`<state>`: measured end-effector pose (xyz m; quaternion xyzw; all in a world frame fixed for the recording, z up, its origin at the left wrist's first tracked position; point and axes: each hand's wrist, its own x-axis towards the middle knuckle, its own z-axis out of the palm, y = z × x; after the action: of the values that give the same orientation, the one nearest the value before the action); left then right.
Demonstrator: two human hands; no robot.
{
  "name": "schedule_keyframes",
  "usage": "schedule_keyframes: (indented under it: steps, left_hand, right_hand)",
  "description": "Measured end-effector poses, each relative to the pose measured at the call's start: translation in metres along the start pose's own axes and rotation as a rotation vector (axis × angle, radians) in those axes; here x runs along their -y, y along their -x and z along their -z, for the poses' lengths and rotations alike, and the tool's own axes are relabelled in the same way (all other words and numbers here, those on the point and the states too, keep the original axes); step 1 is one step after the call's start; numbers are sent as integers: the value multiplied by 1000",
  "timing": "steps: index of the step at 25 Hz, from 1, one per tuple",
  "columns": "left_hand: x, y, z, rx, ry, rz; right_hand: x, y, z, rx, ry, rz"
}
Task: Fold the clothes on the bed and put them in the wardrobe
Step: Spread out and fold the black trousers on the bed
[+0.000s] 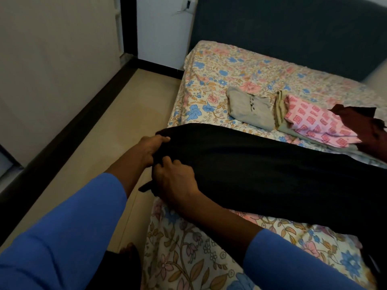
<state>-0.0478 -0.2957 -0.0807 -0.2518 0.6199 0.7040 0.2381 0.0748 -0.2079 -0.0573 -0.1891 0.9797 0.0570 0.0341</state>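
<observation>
The black garment [272, 174] lies stretched across the bed [209, 80], running from the bed's left edge toward the right side of the view; its left end slightly overhangs that edge. The left hand [149, 150] grasps this end at its far corner, fingers curled over the fabric; the right hand [176, 183] grasps the same end nearer the person, fingers curled into the cloth; the two hands are almost touching. Both arms wear blue sleeves [69, 227]. Beyond the black garment, on the floral sheet [188, 248], rests a folded grey garment [249, 109]; just beside it sits a folded olive piece [280, 109], then a folded pink patterned garment [314, 122]; a maroon garment [360, 122] lies unfolded at the right, touching the pink one. A dark headboard [293, 38] stands behind the bed; beige floor [117, 132] lies to the left
</observation>
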Motion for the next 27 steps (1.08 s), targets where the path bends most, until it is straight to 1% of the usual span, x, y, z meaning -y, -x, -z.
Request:
schedule_keyframes:
  steps: [2, 5, 7, 9, 11, 13, 14, 15, 17, 18, 19, 21, 22, 23, 24, 25, 26, 27]
  left_hand:
    - [-21, 21, 5, 10, 47, -58]
    - [-52, 81, -14, 139, 74, -171]
    - [-68, 122, -47, 226, 64, -254]
    - [-82, 147, -98, 279, 18, -323]
    - [-88, 163, -168, 312, -64, -358]
    - [-80, 173, -240, 364, -176, -357]
    - [-70, 176, -273, 404, -246, -343]
    - [-57, 176, -301, 445, -327, -324]
    - [-25, 172, -343, 498, -502, -353]
    - [-9, 167, -351, 476, -597, -432]
    - [7, 160, -353, 413, -701, -567]
    - [41, 151, -334, 258, -902, -813]
    - [58, 148, -318, 191, -988, -900]
    - [76, 145, -299, 139, -1055, -968]
    - [93, 143, -281, 106, -1107, -1020]
    - [108, 140, -265, 90, -1177, -1060]
    - [122, 139, -252, 84, -1259, -1103]
    - [133, 136, -243, 72, -1337, -1155]
  right_hand:
    - [-16, 12, 19, -163, -389, -46]
    - [-48, 41, 50, -343, -1025, -183]
    - [-84, 71, 64, -455, -1314, -252]
    - [-127, 105, 72, -539, -1510, -331]
    - [-177, 147, 77, -614, -1690, -467]
    - [-227, 188, 65, -677, -1810, -693]
    - [-250, 207, 52, -691, -1848, -843]
    - [-269, 223, 35, -669, -1909, -988]
    - [-301, 251, 7, -539, -2036, -1216]
    - [-309, 260, -1, -486, -2074, -1296]
    - [-316, 267, -6, -457, -2107, -1361]
    - [-320, 273, -4, -432, -2125, -1412]
    - [-319, 271, -1, -464, -2072, -1405]
    - [-316, 270, 3, -531, -1940, -1393]
    - [-315, 269, 3, -630, -1695, -1382]
    - [-316, 270, 3, -713, -1365, -1347]
    - [-317, 272, 6, -743, -996, -1264]
    - [-318, 273, 8, -716, -673, -1154]
